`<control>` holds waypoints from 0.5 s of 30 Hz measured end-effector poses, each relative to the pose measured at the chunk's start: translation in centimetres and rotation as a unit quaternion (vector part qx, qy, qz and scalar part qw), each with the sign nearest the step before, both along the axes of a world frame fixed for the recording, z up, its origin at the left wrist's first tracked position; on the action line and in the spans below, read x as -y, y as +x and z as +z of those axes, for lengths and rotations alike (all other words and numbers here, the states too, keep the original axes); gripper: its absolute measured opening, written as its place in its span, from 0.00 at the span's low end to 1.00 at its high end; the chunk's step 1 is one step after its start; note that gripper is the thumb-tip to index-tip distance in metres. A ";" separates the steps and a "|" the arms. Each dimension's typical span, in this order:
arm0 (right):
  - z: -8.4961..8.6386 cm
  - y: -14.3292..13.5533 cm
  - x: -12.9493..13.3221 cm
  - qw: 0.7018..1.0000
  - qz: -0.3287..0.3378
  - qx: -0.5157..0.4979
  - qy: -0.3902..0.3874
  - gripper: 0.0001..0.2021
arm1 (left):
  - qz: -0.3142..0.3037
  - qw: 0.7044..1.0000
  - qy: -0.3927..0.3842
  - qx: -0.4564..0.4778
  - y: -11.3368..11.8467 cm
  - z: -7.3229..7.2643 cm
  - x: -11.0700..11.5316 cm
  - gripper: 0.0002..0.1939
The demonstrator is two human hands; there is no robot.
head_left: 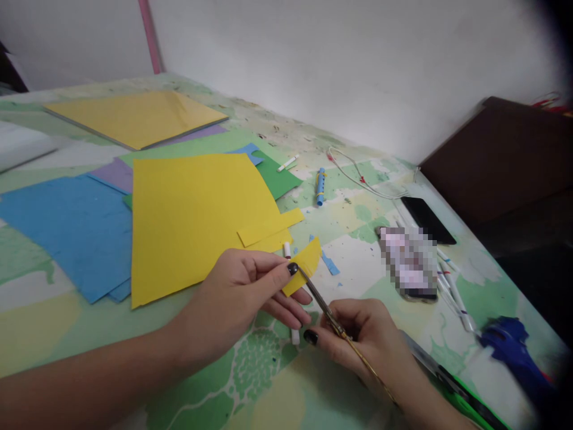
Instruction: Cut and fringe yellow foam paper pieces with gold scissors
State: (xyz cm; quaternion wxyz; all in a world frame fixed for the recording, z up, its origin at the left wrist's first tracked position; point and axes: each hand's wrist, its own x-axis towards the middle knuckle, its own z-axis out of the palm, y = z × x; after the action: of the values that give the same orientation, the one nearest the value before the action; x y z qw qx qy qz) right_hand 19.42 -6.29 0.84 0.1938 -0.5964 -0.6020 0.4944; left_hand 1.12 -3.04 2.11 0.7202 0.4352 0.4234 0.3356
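Between the thumb and fingers of my left hand (255, 286) is a small piece of yellow paper (308, 261) with one curved edge. My right hand (367, 334) grips slim metal scissors (326, 307), whose blades reach up to the piece beside my left thumb. Whether the blades are apart is too fine to tell. A large yellow sheet (192, 221) lies just behind my left hand, with a yellow strip (271, 227) across its right corner. Under my left hand lies a white marker (295, 336), partly hidden. Small blue scraps (330, 263) are on the tablecloth behind the piece.
Blue sheets (67, 227) and a green sheet (273, 173) surround the yellow one; a pad (138, 116) lies farther back. A rolled blue paper tube (320, 186) stands centre right. Phones (428, 220), markers (456, 292), a cutter (461, 388) and a dark blue tool (510, 346) lie right.
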 end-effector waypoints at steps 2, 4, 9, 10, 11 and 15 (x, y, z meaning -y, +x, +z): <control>0.0 0.0 0.0 1.000 0.000 -0.003 -0.002 0.20 | 0.000 1.000 0.000 0.002 0.1 0.0 -0.1 0.10; -0.1 0.0 0.1 1.000 -0.001 -0.005 -0.003 0.20 | 0.004 1.000 -0.002 0.003 0.1 0.0 -0.2 0.10; -0.1 0.0 0.2 1.000 -0.005 -0.001 0.004 0.20 | 0.013 1.000 -0.001 0.022 0.1 -0.3 -0.2 0.12; -0.1 0.0 0.2 1.000 -0.007 0.000 0.003 0.19 | 0.012 1.000 -0.001 0.027 0.1 -0.4 -0.1 0.12; -0.1 0.0 0.2 1.000 -0.007 0.000 0.002 0.19 | 0.010 0.999 -0.002 0.032 0.1 -0.4 -0.1 0.13; -0.1 0.0 0.1 1.000 -0.001 0.004 0.009 0.19 | 0.011 0.999 -0.004 0.043 0.0 -0.5 -0.1 0.13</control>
State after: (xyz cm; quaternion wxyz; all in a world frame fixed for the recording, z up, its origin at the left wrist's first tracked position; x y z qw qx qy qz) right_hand 19.37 -6.37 0.79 0.1978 -0.5973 -0.6064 0.4862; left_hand 1.15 -2.97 1.66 0.7360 0.4125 0.3980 0.3602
